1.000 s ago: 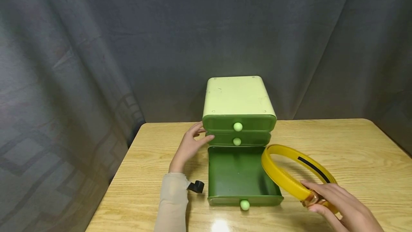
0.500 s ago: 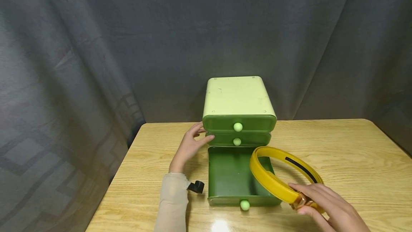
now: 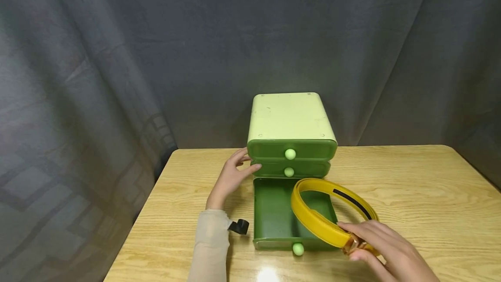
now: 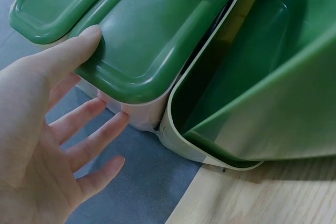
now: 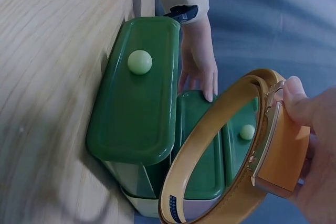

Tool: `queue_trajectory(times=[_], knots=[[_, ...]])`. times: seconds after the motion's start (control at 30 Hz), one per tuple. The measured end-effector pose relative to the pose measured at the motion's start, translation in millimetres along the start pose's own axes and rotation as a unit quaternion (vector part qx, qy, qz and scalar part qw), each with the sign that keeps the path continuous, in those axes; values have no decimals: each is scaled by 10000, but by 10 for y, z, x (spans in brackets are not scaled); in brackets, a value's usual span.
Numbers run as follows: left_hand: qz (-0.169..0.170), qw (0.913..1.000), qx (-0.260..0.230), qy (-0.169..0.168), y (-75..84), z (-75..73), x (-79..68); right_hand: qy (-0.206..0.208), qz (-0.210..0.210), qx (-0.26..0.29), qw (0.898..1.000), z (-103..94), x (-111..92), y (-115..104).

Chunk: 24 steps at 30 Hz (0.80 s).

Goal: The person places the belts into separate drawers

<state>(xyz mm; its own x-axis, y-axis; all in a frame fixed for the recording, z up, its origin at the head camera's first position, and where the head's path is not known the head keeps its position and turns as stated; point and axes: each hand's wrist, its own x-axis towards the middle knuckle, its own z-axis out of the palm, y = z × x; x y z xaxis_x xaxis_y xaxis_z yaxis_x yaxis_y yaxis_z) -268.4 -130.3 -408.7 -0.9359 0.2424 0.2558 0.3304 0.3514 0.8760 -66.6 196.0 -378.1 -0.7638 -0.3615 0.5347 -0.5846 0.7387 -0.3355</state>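
A small drawer cabinet (image 3: 290, 116) with a pale yellow-green top and green drawers stands on the table. Its bottom drawer (image 3: 274, 212) is pulled out and bare inside; the upper two are closed. My left hand (image 3: 228, 179) rests against the cabinet's left side, fingers spread and thumb on the middle drawer's front (image 4: 142, 40). A coiled yellow belt (image 3: 313, 221) hangs over the right part of the pulled-out drawer. My right hand (image 3: 387, 247) pinches it at its gold-coloured buckle (image 5: 281, 145) between thumb and fingers. Part of the belt is hidden behind those fingers.
The wooden table (image 3: 422, 186) extends to both sides of the cabinet. A dark grey curtain (image 3: 219, 55) hangs behind and at the left. A small black device (image 3: 239, 226) is strapped at my left wrist, beside the drawer.
My right hand has carried the belt leftward, from the drawer's right edge to over its right part. The left hand and the cabinet have stayed in place.
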Motion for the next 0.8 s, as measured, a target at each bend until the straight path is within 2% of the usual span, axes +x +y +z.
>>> queue_trajectory(times=[0.17, 0.57, 0.8], knots=[[-41, 10000, -1, -2, 8, 0, 1, -134, -158, 31, 9998, -15, 54, -26], [13, 10000, 27, 26, 2, 1, 4, -204, -1308, 438, 9902, 10, 252, -14], [39, 10000, -26, 29, -3, -1, -1, -376, -1486, 625, 9862, 32, 337, -61]])
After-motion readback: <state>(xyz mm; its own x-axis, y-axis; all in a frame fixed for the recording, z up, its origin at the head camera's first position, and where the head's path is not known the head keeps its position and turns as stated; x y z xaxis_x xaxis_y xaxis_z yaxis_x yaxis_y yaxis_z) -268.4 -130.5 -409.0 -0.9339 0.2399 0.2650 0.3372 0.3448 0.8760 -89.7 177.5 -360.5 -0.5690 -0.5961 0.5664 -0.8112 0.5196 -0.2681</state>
